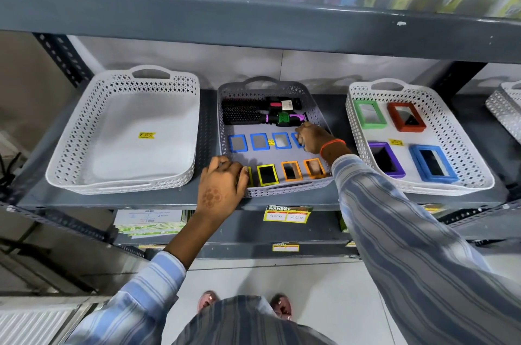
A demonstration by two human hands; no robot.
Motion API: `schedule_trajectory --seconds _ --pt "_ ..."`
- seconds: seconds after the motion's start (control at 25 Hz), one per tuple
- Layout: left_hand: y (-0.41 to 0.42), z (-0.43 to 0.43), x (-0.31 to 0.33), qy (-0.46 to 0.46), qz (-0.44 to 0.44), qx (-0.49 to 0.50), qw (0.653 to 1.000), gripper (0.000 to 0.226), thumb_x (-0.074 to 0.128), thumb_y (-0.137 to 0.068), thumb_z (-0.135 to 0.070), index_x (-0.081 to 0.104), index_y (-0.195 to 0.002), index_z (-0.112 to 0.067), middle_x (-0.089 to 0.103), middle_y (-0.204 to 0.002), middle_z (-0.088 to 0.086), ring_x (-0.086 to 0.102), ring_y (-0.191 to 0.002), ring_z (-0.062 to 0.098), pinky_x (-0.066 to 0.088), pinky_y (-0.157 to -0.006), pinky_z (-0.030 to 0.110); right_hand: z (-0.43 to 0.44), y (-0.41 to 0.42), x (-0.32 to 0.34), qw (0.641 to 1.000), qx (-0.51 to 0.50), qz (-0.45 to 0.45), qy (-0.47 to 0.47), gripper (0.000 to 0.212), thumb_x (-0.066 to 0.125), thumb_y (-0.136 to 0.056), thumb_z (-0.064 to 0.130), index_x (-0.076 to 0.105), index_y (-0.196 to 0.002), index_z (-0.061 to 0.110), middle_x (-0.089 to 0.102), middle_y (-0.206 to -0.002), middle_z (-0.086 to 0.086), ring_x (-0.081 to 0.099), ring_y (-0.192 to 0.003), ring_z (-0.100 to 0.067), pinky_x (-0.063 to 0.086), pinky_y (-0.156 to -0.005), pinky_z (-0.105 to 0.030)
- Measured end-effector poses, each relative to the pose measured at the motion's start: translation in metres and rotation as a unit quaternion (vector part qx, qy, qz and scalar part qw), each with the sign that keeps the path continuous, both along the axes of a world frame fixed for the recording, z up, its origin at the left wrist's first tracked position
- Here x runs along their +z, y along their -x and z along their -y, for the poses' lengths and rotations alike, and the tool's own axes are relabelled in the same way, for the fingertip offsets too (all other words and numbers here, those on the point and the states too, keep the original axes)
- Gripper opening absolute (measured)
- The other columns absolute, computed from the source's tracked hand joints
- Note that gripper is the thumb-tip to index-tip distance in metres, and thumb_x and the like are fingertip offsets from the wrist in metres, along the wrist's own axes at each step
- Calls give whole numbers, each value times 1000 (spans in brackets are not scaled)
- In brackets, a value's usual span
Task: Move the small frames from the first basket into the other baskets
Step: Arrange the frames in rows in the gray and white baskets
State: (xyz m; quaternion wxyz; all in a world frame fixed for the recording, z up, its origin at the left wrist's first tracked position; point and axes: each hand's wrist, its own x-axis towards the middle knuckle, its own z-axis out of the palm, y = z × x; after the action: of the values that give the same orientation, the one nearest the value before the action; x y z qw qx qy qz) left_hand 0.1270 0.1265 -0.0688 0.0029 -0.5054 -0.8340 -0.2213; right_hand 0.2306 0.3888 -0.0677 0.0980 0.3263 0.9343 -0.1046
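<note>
- Small frames (266,174) lying in two rows inside grey middle basket (225,96).
- Right hand (311,137) pinching rightmost blue frame (297,139).
- Left hand (222,184) curled over yellow frame (249,175); grip unclear.

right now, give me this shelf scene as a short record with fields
middle basket: small blue frames, yellow frame, orange frames, hairbrushes
left basket: price sticker only
right basket: four larger frames
left hand: on a yellow frame at the front left corner
right hand: on the rightmost blue frame
</note>
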Motion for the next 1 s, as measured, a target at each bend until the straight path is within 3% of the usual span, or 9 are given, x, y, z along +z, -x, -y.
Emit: schedule_trajectory --seconds 0.16,0.36,0.52,0.76,0.88,1.0 --pt "-1 1 1 -1 2 7 1000 46 27 -91 -39 65 -83 -13 64 -84 8 49 -97 27 42 -72 38 -3 2 -1 1000 -24 1 17 30 61 -83 -3 60 -113 -5 59 -120 -24 60 -107 -36 49 -101 -43" --pt "-2 0 1 -7 -4 8 1000 44 29 -92 -37 64 -81 -13 65 -83 9 48 -97 26 42 -71 38 -2 8 10 998 -35 38 19 52 69 -79 2 54 -128 0 52 -133 -19 58 -115 -36 49 -102 -41" --pt "-4 0 2 -3 -2 15 1000 47 27 -91 -40 64 -83 -14 66 -87 8 49 -100 26 42 -74 38 3 8 12 998 -44 52 4 54 67 -81 4 51 -132 3 49 -138 -17 55 -121 -36 49 -103 -41" --pt "-22 -10 10 9 -46 38 998 49 29 -91 -49 67 -85 -19 68 -86 3 52 -96 26 25 -101 40 14 -4 48 999 -31 -6 -23 52 63 -83 0 48 -133 -1 50 -137 -22 50 -124 -37 43 -105 -38" --pt "-38 -24 23 7 0 -31 999 52 32 -87 -57 67 -94 -19 69 -93 5 53 -97 27 36 -91 40 30 -43 78 996 -43 -75 -36 57 63 -81 2 45 -136 2 48 -137 -24 50 -124 -37 41 -105 -37" --pt "-58 -39 33 58 67 -117 989 48 49 -86 -57 59 -114 -19 66 -110 8 56 -106 30 48 -84 40 42 -99 87 991 -101 -64 -62 50 56 -86 5 44 -134 -2 48 -135 -27 48 -124 -39 38 -105 -38"
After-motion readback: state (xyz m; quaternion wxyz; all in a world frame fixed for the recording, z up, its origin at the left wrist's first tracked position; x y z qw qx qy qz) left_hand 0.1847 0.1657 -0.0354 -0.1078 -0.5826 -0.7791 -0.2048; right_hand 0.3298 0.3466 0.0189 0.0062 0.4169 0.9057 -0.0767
